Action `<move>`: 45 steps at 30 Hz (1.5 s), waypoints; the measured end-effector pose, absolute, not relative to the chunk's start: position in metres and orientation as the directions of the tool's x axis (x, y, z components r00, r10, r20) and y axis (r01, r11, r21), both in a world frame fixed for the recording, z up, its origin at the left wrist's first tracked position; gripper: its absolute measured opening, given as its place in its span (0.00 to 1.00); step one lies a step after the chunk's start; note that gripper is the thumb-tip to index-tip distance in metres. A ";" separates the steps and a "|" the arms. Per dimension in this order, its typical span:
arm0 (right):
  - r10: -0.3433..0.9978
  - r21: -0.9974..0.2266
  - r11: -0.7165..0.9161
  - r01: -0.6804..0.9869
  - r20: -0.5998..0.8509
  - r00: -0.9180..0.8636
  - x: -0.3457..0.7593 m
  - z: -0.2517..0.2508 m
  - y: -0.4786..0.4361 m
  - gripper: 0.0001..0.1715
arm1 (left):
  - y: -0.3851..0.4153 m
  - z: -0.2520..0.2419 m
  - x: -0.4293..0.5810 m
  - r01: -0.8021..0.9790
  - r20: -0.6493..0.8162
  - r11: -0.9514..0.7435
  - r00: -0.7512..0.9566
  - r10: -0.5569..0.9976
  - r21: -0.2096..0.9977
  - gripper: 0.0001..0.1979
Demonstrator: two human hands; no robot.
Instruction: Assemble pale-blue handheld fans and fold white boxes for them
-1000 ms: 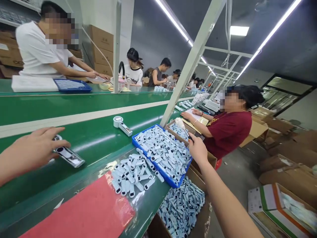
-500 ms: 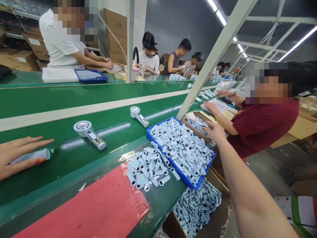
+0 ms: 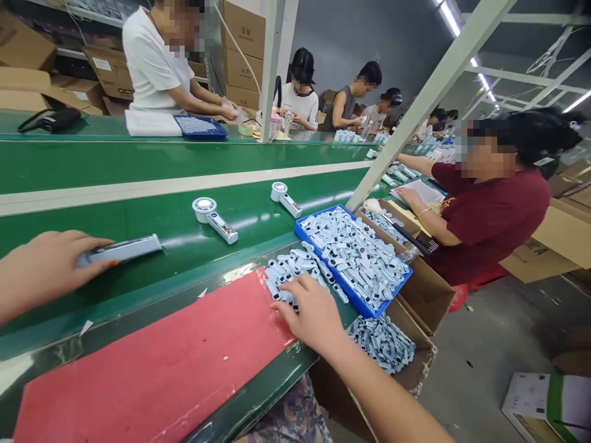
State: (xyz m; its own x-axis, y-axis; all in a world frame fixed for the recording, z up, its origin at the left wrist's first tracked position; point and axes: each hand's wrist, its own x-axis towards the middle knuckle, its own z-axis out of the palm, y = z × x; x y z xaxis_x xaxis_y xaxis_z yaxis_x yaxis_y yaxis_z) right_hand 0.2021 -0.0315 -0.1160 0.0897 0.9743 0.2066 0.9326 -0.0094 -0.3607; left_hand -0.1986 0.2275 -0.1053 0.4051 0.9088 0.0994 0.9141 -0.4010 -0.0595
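My left hand (image 3: 69, 264) grips a light-blue device handle (image 3: 124, 249) over the green belt at the left. My right hand (image 3: 309, 307) reaches over the pile of small light-blue pieces (image 3: 295, 266) at the right end of the red sheet (image 3: 138, 363). Its thumb and fingers are apart, and no piece can be made out between them. Beside the pile stands a blue tray (image 3: 360, 261) full of the same pieces. Two round-headed devices, one nearer (image 3: 215, 219) and one farther (image 3: 286, 199), lie on the belt.
A person in a dark red shirt (image 3: 498, 215) sits at the right. Several people work across the belt. A slanted metal post (image 3: 429, 98) rises behind the tray. Open cardboard boxes (image 3: 427, 295) stand below the table edge, one holding many pieces.
My right hand has moved from the boxes beyond the tray to the loose pile. My left hand now has the handle lifted and gripped. The view has shifted.
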 end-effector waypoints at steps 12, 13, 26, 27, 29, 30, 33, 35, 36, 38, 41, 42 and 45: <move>0.980 -0.739 -0.026 0.673 0.114 0.164 0.170 -0.129 -0.024 0.18 | 0.136 -0.080 -0.163 0.812 0.111 -0.580 0.583 0.805 -0.063 0.17; 0.980 -0.845 0.002 0.535 0.107 0.166 0.169 -0.129 -0.030 0.21 | 0.124 -0.082 -0.155 0.775 0.124 -0.631 0.630 0.766 -0.035 0.16; 0.970 -0.982 0.147 0.117 0.166 0.178 0.116 -0.147 -0.050 0.06 | 0.038 -0.101 -0.077 0.435 0.230 -0.777 0.785 0.575 0.456 0.15; 0.968 -0.978 0.146 0.150 0.173 0.181 0.114 -0.148 -0.049 0.05 | 0.037 -0.100 -0.077 0.417 0.236 -0.770 0.785 0.574 0.483 0.13; 0.970 -0.970 0.129 0.206 0.167 0.177 0.114 -0.147 -0.048 0.05 | 0.036 -0.098 -0.077 0.397 0.239 -0.754 0.781 0.577 0.523 0.09; 0.974 -0.967 0.119 0.223 0.157 0.161 0.116 -0.145 -0.047 0.05 | 0.035 -0.097 -0.076 0.396 0.234 -0.746 0.779 0.582 0.536 0.09; 0.987 -0.960 0.121 0.253 0.142 0.068 0.124 -0.140 -0.043 0.07 | 0.033 -0.096 -0.074 0.423 0.195 -0.705 0.763 0.616 0.570 0.08; 0.990 -0.950 0.130 0.284 0.143 0.022 0.129 -0.139 -0.041 0.08 | 0.033 -0.096 -0.073 0.441 0.169 -0.672 0.749 0.641 0.595 0.07; 0.990 -0.944 0.133 0.303 0.143 0.010 0.131 -0.139 -0.041 0.09 | 0.033 -0.096 -0.072 0.447 0.159 -0.659 0.743 0.650 0.605 0.07; 0.990 -0.933 0.139 0.331 0.142 -0.015 0.134 -0.139 -0.039 0.09 | 0.033 -0.094 -0.072 0.455 0.144 -0.645 0.739 0.658 0.614 0.06; 0.988 -0.926 0.149 0.348 0.122 -0.099 0.138 -0.137 -0.041 0.09 | 0.028 -0.091 -0.073 0.451 0.131 -0.667 0.763 0.633 0.594 0.05; 0.986 -0.920 0.146 0.363 0.108 -0.124 0.139 -0.136 -0.043 0.10 | 0.025 -0.090 -0.075 0.446 0.137 -0.688 0.775 0.617 0.572 0.05; 0.980 -0.884 0.141 0.446 0.061 -0.189 0.143 -0.133 -0.052 0.25 | 0.009 -0.090 -0.078 0.462 0.175 -0.741 0.780 0.601 0.488 0.05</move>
State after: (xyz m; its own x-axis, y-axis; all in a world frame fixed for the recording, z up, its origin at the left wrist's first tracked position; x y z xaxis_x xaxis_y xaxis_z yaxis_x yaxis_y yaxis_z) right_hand 0.1428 -0.0521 -0.1325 -0.1888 0.9801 0.0611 0.4460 0.1410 -0.8839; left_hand -0.0779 0.0091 -0.0899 0.7797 0.6014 0.1745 0.4620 -0.7406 0.4879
